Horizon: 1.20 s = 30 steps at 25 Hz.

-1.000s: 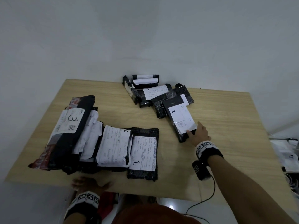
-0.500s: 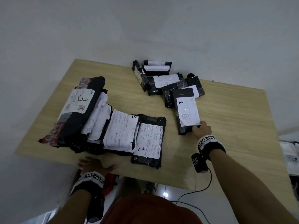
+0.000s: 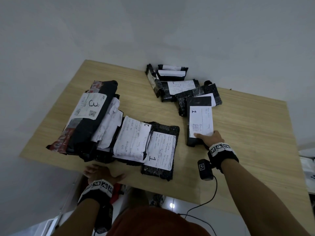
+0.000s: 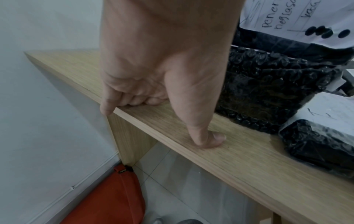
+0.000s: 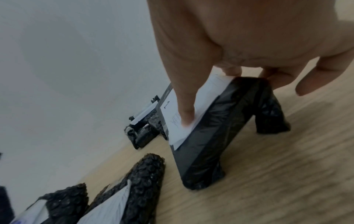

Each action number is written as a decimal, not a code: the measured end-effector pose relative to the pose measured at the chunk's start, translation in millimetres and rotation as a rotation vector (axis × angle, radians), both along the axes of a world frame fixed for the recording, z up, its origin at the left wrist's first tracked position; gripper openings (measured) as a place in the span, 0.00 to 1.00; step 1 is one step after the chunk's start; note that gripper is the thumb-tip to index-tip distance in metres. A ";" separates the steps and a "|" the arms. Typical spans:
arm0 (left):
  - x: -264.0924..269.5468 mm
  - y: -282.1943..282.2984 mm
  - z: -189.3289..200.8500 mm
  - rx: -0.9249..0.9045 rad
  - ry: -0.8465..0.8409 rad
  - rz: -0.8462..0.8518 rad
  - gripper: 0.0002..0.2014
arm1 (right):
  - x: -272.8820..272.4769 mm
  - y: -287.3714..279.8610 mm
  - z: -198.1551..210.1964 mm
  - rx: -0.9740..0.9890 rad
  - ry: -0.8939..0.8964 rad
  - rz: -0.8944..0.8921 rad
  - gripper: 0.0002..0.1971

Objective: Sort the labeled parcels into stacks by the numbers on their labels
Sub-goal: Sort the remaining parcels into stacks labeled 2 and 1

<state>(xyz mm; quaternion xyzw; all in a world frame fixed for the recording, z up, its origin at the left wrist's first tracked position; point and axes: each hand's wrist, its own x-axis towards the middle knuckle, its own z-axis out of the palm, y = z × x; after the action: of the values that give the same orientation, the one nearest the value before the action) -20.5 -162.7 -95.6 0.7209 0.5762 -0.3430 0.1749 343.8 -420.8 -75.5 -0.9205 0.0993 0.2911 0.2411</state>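
Observation:
My right hand [image 3: 204,138] grips the near end of a black parcel labelled 1 [image 3: 201,120]. The thumb [image 5: 184,106] lies on its white label and the fingers curl round the end of this parcel [image 5: 210,128]. Its far end leans on a heap of black parcels [image 3: 179,86] at the back of the table. At the near left lie a large parcel marked 3 [image 3: 92,108], one marked 2 [image 3: 133,140] and a bubble-wrapped parcel marked 1 [image 3: 160,150]. My left hand [image 3: 102,172] rests on the table's near edge [image 4: 153,121], fingers loosely curled, holding nothing.
The wooden table [image 3: 247,142] stands against a white wall, with bare wood on its right half. An orange bag [image 4: 107,200] sits on the tiled floor beneath. A black cable [image 3: 209,201] hangs from my right wrist. White items [image 3: 306,167] lie beyond the right edge.
The held parcel's near end has swung left, so it lies straighter, and my right thumb now sits on its label. My left hand has stayed on the table edge.

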 end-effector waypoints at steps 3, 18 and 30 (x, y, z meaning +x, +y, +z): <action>1.1 4.9 -9.8 -0.024 0.020 0.014 0.77 | -7.2 5.7 6.0 0.269 -0.103 -0.133 0.36; -49.2 27.3 -29.2 -0.097 0.184 0.278 0.82 | -96.6 58.8 9.1 0.603 0.753 0.401 0.29; -65.2 -4.1 -24.7 -0.127 0.199 0.300 0.78 | -109.3 89.9 8.0 0.368 0.620 0.629 0.04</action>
<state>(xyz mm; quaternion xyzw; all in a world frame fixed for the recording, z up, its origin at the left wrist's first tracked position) -85.7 -166.8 -120.3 0.5771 0.6687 -0.4185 0.2113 234.6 -330.9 -67.5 -0.7178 -0.1701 0.6235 0.2591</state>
